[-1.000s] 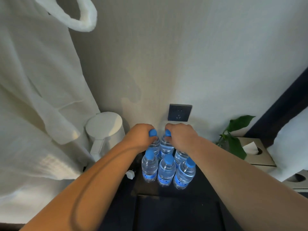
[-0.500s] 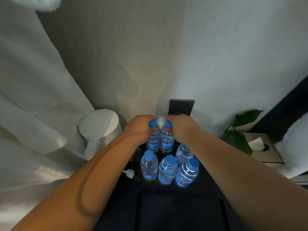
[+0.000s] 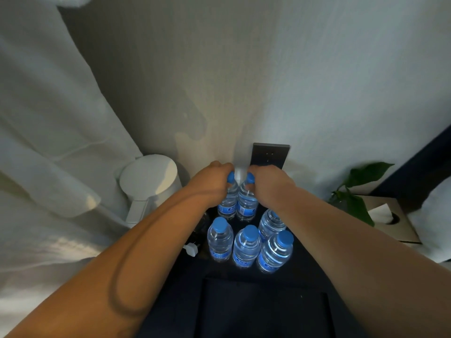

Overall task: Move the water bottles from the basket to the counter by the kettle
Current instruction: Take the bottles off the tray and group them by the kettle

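- Head view: the left hand (image 3: 215, 182) is curling round the cap of the left bottle (image 3: 228, 206).
- The right hand (image 3: 269, 184) is gripping the right bottle (image 3: 247, 206) by its cap.
- Both are pointing caps up.

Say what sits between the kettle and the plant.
Head view: six water bottles, the back two gripped by the left hand and right hand.

Six water bottles (image 3: 220, 240) in all, two at the back edge of the counter (image 3: 244, 313) and four nearer its front (one half hidden) — plus one white kettle (image 3: 151, 181), one tissue box (image 3: 400, 230) and one plant (image 3: 358, 191).
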Demonstrator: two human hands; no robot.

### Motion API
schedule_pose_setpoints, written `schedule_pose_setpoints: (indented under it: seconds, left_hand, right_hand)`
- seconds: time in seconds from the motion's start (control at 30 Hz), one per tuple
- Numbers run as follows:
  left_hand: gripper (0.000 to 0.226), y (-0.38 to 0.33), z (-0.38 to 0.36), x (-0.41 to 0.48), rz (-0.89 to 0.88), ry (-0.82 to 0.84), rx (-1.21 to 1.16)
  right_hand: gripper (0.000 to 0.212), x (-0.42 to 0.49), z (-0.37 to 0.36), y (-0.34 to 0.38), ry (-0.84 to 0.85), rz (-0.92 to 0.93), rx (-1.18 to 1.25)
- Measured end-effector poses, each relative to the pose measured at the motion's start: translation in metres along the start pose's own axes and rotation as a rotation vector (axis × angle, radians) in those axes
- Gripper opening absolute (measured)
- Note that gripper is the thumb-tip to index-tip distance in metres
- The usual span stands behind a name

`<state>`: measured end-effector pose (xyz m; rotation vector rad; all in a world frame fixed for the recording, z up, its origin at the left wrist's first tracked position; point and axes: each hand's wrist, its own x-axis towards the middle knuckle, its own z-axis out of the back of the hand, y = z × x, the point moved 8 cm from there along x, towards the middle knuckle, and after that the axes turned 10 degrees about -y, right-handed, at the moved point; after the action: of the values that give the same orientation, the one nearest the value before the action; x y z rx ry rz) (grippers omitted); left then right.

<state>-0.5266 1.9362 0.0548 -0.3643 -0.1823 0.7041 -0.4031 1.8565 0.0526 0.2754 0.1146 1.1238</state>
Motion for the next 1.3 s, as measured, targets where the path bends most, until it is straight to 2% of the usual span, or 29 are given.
schedule_pose_setpoints:
  seconds: [0.1,0.23,0.6,0.8,1.2,1.3]
  left_hand:
    - [0.033,0.001,0.006,0.002,0.104,-0.079,-0.026]
    - [0.034,-0.002,0.000,0.006,0.178,-0.045,0.002]
    - [0.022,-0.002,0.003,0.003,0.074,-0.036,0.006]
    - [0.019,-0.004,0.001,0.003,-0.003,-0.030,0.035]
    - [0.016,-0.002,0.000,0.005,-0.022,-0.049,0.018]
    - [0.016,-0.002,0.001,0.006,-0.031,-0.060,0.019]
  right_hand:
    - [0.030,-0.001,0.000,0.000,0.016,-0.007,0.005]
    - [0.030,0.000,0.000,0.001,0.039,-0.002,-0.006]
    - [0.036,0.001,-0.001,0.000,0.020,-0.013,0.009]
    - [0.026,0.006,0.002,-0.003,0.015,-0.022,0.031]
    - [0.046,0.003,0.001,0.003,-0.024,-0.008,-0.216]
    - [0.043,0.000,0.005,0.002,0.000,0.049,-0.054]
